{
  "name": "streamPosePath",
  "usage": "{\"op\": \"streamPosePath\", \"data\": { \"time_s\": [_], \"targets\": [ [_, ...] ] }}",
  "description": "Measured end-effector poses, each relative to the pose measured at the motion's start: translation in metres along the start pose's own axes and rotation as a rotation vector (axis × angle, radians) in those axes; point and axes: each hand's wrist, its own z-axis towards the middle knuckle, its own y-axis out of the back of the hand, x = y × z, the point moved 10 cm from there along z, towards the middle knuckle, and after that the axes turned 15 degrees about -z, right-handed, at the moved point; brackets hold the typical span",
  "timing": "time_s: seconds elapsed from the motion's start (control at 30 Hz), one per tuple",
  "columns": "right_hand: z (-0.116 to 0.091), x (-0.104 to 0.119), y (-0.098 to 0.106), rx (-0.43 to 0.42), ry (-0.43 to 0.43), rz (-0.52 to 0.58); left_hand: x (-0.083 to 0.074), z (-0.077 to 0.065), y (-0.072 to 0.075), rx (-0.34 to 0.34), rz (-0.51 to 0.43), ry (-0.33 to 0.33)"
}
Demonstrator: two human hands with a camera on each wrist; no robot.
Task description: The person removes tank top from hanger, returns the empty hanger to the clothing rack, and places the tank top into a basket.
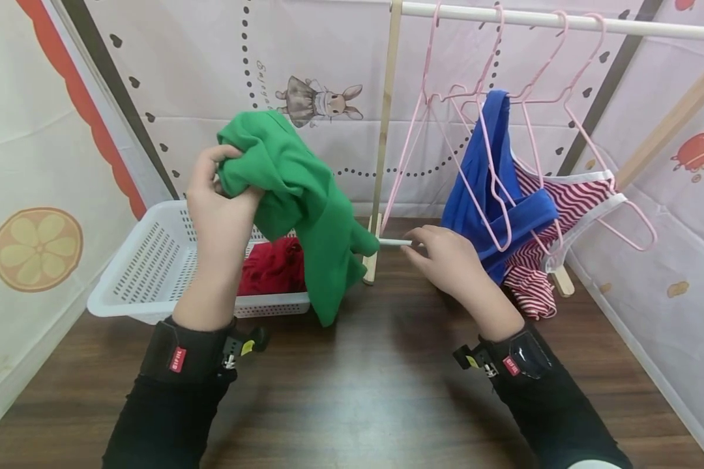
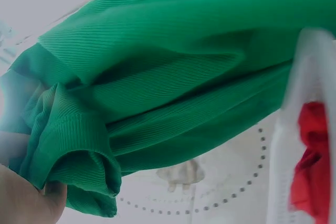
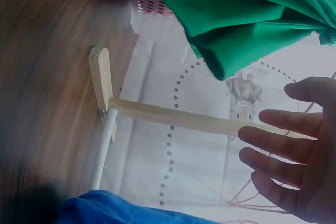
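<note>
Hanging in loose, heavy folds, a green garment (image 1: 313,189) is gripped by the left hand (image 1: 223,192), its top bunched between thumb and fingers and its tapered lower end let down below and to the right of that grip. Fine ribbing is shown across the knit in the left wrist view, with a rolled, tube-like fold beside the thumb. Beneath the grip, crumpled red cloth (image 1: 272,267) is held in a white plastic basket (image 1: 135,307) pierced with small slots. To the right of the grip, the right hand (image 1: 446,260) is left free, its fingers extended and slightly spread, near a slim white lower bar (image 1: 394,242); whether the bar is touched cannot be told. Farther right, blue cloth (image 1: 475,179) and a red-and-white striped garment (image 1: 572,197) are hung among thin pink hangers (image 1: 405,156), hooked over a round white rail (image 1: 669,28).
</note>
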Motion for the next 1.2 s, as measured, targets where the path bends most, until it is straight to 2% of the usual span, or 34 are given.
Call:
{"op": "streamPosePath", "data": {
  "time_s": [0.13,0.27,0.53,0.67,0.9,1.13,1.2],
  "targets": [
    [0.001,0.002,0.000,-0.003,0.002,-0.003,-0.011,0.013,0.008,-0.044,-0.037,-0.034],
    [0.002,0.003,0.000,-0.003,0.006,-0.003,-0.024,0.026,0.017,-0.088,-0.098,-0.095],
    [0.002,0.005,-0.002,0.017,0.007,0.015,-0.044,0.038,0.037,-0.206,-0.179,-0.097],
    [0.002,0.005,-0.003,0.030,0.004,0.027,-0.047,0.048,0.047,-0.243,-0.191,-0.119],
    [0.002,0.008,-0.004,0.025,0.018,0.024,-0.044,0.064,0.052,-0.232,-0.245,-0.136],
    [0.003,0.011,-0.007,0.040,0.024,0.019,-0.036,0.072,0.054,-0.246,-0.181,-0.115],
    [0.003,0.012,-0.008,0.046,0.026,0.016,-0.033,0.074,0.053,-0.240,-0.193,-0.113]
  ]
}}
